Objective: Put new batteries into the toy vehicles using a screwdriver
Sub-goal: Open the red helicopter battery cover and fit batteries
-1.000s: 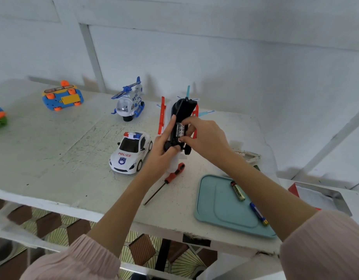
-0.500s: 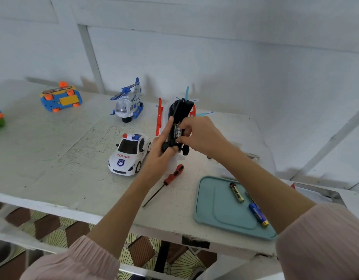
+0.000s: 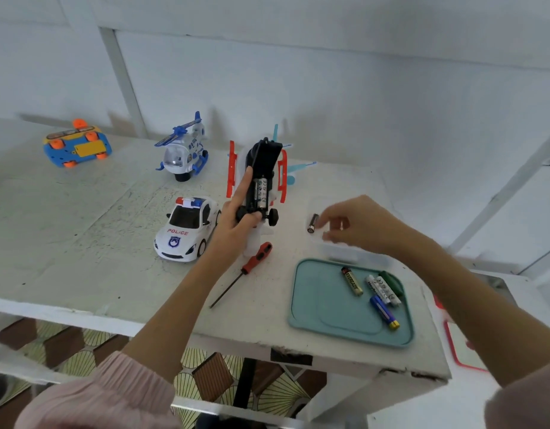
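Toy helicopter (image 3: 261,178) stands tilted underside-up on the table (image 3: 81,243) in the left hand's grip (image 3: 236,218), exposing its open battery bay, while the right hand (image 3: 351,224) pinches a battery (image 3: 313,223) over a clear container (image 3: 345,249).

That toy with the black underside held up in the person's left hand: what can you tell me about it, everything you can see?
The toy is plastic, turned belly-up toward the camera: a black underside with red side rails, pale blue blades behind and a small black wheel at the near end. Its battery compartment is open, with one battery seated inside and an empty slot beside it. It stands tilted on the white table, its near end gripped by the left hand. The right hand is away from it, pinching another battery.
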Motion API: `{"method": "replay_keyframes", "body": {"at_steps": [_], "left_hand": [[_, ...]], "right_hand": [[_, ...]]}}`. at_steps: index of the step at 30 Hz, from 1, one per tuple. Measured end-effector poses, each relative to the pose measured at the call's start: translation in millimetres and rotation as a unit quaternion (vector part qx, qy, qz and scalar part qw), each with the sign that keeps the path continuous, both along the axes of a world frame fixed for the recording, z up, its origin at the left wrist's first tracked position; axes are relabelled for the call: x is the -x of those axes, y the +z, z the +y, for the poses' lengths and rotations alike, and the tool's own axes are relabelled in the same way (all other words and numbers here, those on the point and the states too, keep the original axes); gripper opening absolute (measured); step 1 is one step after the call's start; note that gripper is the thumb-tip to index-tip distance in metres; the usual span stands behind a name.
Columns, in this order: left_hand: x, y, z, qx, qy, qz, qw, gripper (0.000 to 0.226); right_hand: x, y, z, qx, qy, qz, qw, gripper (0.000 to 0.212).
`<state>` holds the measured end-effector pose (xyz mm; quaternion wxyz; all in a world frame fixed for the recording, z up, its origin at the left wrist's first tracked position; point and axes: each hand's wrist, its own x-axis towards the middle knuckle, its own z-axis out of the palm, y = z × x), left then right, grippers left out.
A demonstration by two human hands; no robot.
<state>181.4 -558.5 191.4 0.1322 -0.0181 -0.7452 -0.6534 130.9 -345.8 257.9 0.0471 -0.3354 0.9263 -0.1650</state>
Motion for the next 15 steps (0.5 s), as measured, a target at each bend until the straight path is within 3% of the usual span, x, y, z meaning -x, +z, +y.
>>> {"method": "replay_keyframes", "body": {"at_steps": [3, 5, 10, 15], "left_hand": [[-2.8, 1.9, 2.3, -0.009, -0.006, 0.009, 1.0, 0.073], [-3.0, 3.0, 2.4, -0.013, -0.008, 0.017, 1.0, 0.073], [-2.1, 3.0, 2.4, -0.018, 0.0, 0.016, 1.0, 0.072], [-3.9, 3.6, 1.9, -0.009, -0.006, 0.014, 1.0, 0.072]], "right_hand": [[-10.1, -11.5, 21.2, -0.179, 0.019, -0.04, 0.983, 0.032], [-16.8, -19.1, 30.6, -0.237, 0.023, -0.04, 0.97, 0.044], [-23.1, -33.8, 44.3, -0.262, 0.0, -0.047, 0.964, 0.066], [-25.9, -44.2, 44.7, -0.235, -0.018, -0.031, 0.971, 0.062]]}}
